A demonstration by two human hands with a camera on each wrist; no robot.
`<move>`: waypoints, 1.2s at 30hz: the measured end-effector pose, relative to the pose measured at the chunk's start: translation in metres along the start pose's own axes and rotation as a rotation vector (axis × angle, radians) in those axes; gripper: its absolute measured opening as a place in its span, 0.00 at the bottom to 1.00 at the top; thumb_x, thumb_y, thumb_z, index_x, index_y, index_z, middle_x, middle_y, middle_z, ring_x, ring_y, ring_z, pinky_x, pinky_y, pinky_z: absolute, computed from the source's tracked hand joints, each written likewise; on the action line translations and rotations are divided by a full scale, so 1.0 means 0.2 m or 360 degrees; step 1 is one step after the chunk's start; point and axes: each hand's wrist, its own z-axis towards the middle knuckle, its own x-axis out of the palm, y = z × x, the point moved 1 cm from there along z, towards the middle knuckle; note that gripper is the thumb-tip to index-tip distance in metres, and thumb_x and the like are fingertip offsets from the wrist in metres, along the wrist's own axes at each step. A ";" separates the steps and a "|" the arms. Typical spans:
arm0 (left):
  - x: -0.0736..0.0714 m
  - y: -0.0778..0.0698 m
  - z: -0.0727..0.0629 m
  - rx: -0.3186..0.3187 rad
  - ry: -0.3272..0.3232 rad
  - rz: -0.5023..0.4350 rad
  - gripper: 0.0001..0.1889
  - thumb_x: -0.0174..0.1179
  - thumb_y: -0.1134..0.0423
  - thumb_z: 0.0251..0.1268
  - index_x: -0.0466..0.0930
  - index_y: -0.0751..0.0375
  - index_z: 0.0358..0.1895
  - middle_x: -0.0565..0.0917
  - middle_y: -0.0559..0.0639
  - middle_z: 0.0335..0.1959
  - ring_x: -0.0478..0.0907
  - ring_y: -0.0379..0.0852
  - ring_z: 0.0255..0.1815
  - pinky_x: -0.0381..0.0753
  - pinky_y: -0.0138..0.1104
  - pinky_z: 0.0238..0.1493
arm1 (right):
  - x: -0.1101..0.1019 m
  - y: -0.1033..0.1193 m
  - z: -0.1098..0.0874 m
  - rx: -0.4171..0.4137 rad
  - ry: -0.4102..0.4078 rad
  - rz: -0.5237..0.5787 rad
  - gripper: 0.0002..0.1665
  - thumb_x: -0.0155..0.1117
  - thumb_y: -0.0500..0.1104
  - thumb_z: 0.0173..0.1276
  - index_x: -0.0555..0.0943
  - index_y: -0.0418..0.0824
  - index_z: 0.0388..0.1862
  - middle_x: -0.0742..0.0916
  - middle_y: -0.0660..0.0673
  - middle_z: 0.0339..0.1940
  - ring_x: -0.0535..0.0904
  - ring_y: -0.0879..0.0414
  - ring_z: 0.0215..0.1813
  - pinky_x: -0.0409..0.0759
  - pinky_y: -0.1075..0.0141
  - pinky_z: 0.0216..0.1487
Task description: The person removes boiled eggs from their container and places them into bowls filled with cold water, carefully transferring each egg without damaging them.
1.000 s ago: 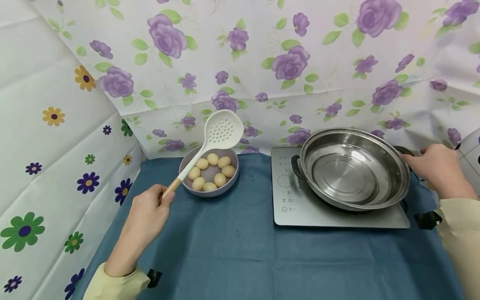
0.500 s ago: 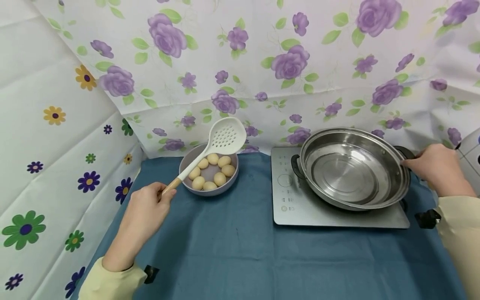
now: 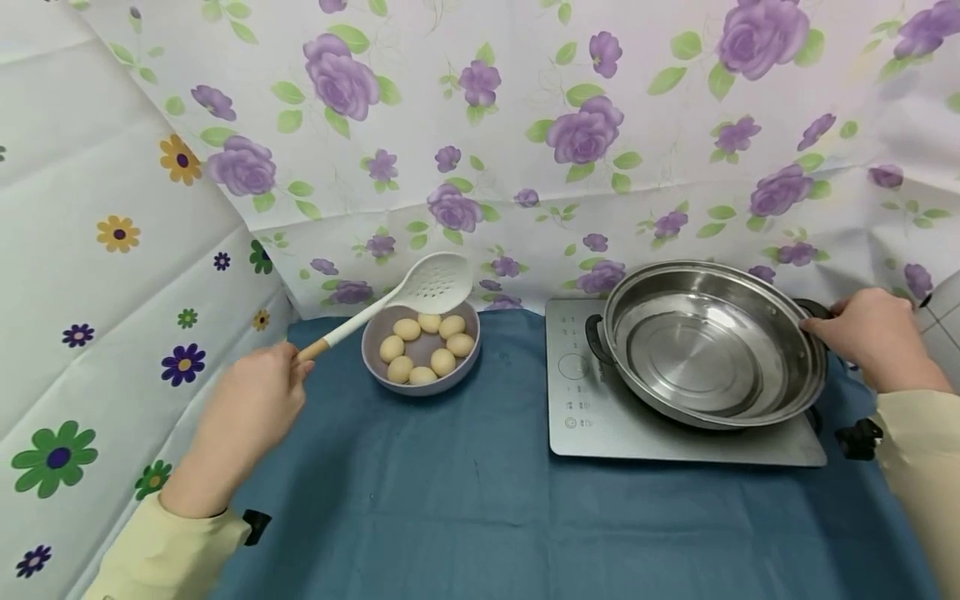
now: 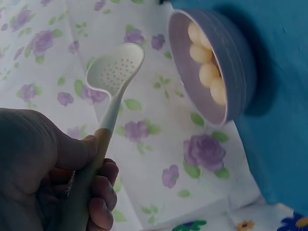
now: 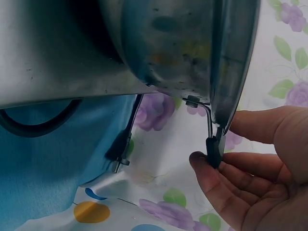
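Note:
My left hand [image 3: 243,417] grips the wooden end of a white skimmer [image 3: 438,283] with a perforated head. The skimmer's head overlaps the back rim of a mauve bowl [image 3: 375,385] in the head view; in the left wrist view it is apart from the bowl, with the thumb along the handle. Several pale yellow eggs [image 3: 422,376] lie in a ring inside the bowl. At the right, my right hand [image 3: 873,337] pinches the black side handle [image 5: 214,151] of a wide stainless-steel pot [image 3: 697,358]. The pot stands on a flat induction cooker [image 3: 573,408], its opening facing me.
Blue cloth [image 3: 450,500] covers the table. A flowered white sheet [image 3: 487,150] hangs close behind the bowl and pot, and another [image 3: 90,317] rises at the left. A black plug [image 5: 118,149] on a cord hangs beside the cooker.
My left hand has drawn left, and the skimmer's head has come lower and turned flatter toward the bowl. The right hand keeps its hold on the pot handle.

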 end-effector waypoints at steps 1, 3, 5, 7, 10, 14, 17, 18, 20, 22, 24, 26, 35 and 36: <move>-0.01 0.00 0.00 0.0010 -0.0002 0.0025 0.11 0.55 0.61 0.66 0.73 0.63 0.26 0.72 0.54 0.16 0.64 0.45 0.12 0.61 0.34 0.13 | 0.00 0.00 0.00 0.0008 -0.0007 0.0003 0.32 0.61 0.55 0.61 0.78 0.23 0.43 0.81 0.24 0.36 0.71 0.28 0.40 0.74 0.41 0.39; -0.03 0.01 0.01 0.0013 0.0003 0.0073 0.11 0.54 0.61 0.66 0.72 0.64 0.27 0.72 0.54 0.16 0.64 0.46 0.12 0.60 0.34 0.12 | 0.00 -0.01 0.00 0.0015 -0.0020 0.0005 0.34 0.62 0.54 0.61 0.77 0.22 0.46 0.79 0.22 0.41 0.72 0.29 0.40 0.75 0.47 0.28; -0.05 0.02 0.02 0.0001 0.0022 0.0123 0.11 0.54 0.61 0.65 0.73 0.65 0.28 0.72 0.54 0.16 0.64 0.46 0.12 0.59 0.34 0.11 | 0.00 -0.01 0.00 0.0011 -0.0013 0.0028 0.32 0.62 0.54 0.61 0.77 0.23 0.45 0.80 0.23 0.38 0.74 0.32 0.35 0.74 0.53 0.21; -0.06 0.04 0.02 0.0002 0.0025 0.0171 0.11 0.55 0.61 0.65 0.73 0.66 0.29 0.71 0.54 0.16 0.63 0.46 0.12 0.59 0.34 0.10 | 0.00 -0.01 0.00 0.0009 -0.0006 0.0044 0.30 0.62 0.53 0.61 0.78 0.23 0.42 0.82 0.25 0.34 0.76 0.36 0.30 0.72 0.57 0.18; -0.05 0.06 0.03 0.0033 -0.0005 0.0232 0.10 0.57 0.63 0.62 0.74 0.68 0.29 0.70 0.54 0.16 0.62 0.46 0.12 0.58 0.33 0.09 | -0.01 0.00 0.00 0.0009 -0.0010 0.0025 0.26 0.61 0.52 0.61 0.81 0.26 0.31 0.83 0.31 0.23 0.75 0.36 0.31 0.73 0.54 0.22; -0.05 0.08 0.05 0.0163 -0.0141 0.0349 0.10 0.61 0.66 0.58 0.75 0.71 0.27 0.68 0.54 0.13 0.60 0.44 0.10 0.55 0.31 0.07 | -0.02 0.01 0.00 0.0045 -0.0029 -0.0028 0.25 0.59 0.52 0.61 0.80 0.32 0.17 0.82 0.36 0.16 0.71 0.31 0.38 0.72 0.45 0.33; -0.04 0.10 0.07 0.0238 -0.0211 0.0401 0.09 0.62 0.68 0.55 0.75 0.74 0.26 0.67 0.55 0.13 0.59 0.45 0.09 0.54 0.31 0.07 | -0.02 0.01 -0.01 0.0076 -0.0029 -0.0035 0.26 0.59 0.53 0.61 0.79 0.33 0.15 0.81 0.36 0.16 0.71 0.31 0.38 0.72 0.46 0.32; -0.04 0.10 0.08 0.0249 -0.0213 0.0408 0.09 0.62 0.69 0.55 0.75 0.74 0.26 0.68 0.56 0.13 0.60 0.46 0.10 0.55 0.32 0.07 | -0.02 0.02 -0.01 0.0083 -0.0028 -0.0036 0.26 0.59 0.53 0.61 0.78 0.33 0.15 0.81 0.36 0.16 0.71 0.32 0.37 0.72 0.47 0.31; -0.04 0.11 0.10 0.0253 -0.0199 0.0401 0.09 0.63 0.70 0.54 0.75 0.74 0.25 0.69 0.58 0.15 0.62 0.47 0.11 0.57 0.34 0.08 | -0.02 0.02 -0.01 0.0091 -0.0029 -0.0045 0.26 0.58 0.54 0.60 0.78 0.33 0.15 0.80 0.36 0.15 0.73 0.37 0.31 0.72 0.51 0.25; -0.04 0.11 0.11 0.0242 -0.0169 0.0405 0.09 0.63 0.70 0.53 0.75 0.74 0.25 0.70 0.59 0.16 0.64 0.49 0.12 0.60 0.36 0.08 | -0.02 0.02 -0.02 0.0095 -0.0019 -0.0061 0.27 0.58 0.54 0.61 0.78 0.32 0.16 0.80 0.37 0.13 0.74 0.41 0.26 0.71 0.55 0.22; -0.03 0.11 0.13 0.0248 -0.0155 0.0436 0.09 0.64 0.70 0.51 0.76 0.74 0.25 0.72 0.61 0.17 0.65 0.50 0.13 0.63 0.38 0.09 | -0.01 0.03 -0.02 0.0099 -0.0013 -0.0072 0.27 0.57 0.54 0.61 0.78 0.32 0.16 0.79 0.38 0.13 0.74 0.43 0.22 0.70 0.58 0.19; -0.02 0.11 0.14 0.0268 -0.0174 0.0491 0.09 0.65 0.71 0.48 0.75 0.74 0.24 0.72 0.61 0.16 0.65 0.50 0.13 0.64 0.39 0.09 | -0.01 0.03 -0.02 0.0107 -0.0007 -0.0085 0.27 0.57 0.54 0.61 0.78 0.32 0.16 0.79 0.39 0.12 0.74 0.46 0.20 0.69 0.60 0.17; 0.02 0.11 0.20 0.0455 -0.0456 0.0709 0.07 0.59 0.74 0.51 0.73 0.71 0.20 0.67 0.56 0.10 0.59 0.46 0.09 0.55 0.36 0.11 | 0.00 0.01 0.01 0.0121 -0.0005 -0.0131 0.27 0.58 0.54 0.60 0.78 0.31 0.17 0.79 0.36 0.16 0.75 0.42 0.24 0.70 0.59 0.18; 0.02 0.11 0.21 0.0473 -0.0492 0.0719 0.08 0.58 0.74 0.52 0.72 0.71 0.20 0.67 0.55 0.10 0.58 0.46 0.09 0.54 0.36 0.12 | -0.01 0.01 0.01 0.0122 -0.0005 -0.0143 0.27 0.57 0.54 0.60 0.78 0.31 0.17 0.79 0.36 0.16 0.74 0.42 0.24 0.70 0.59 0.18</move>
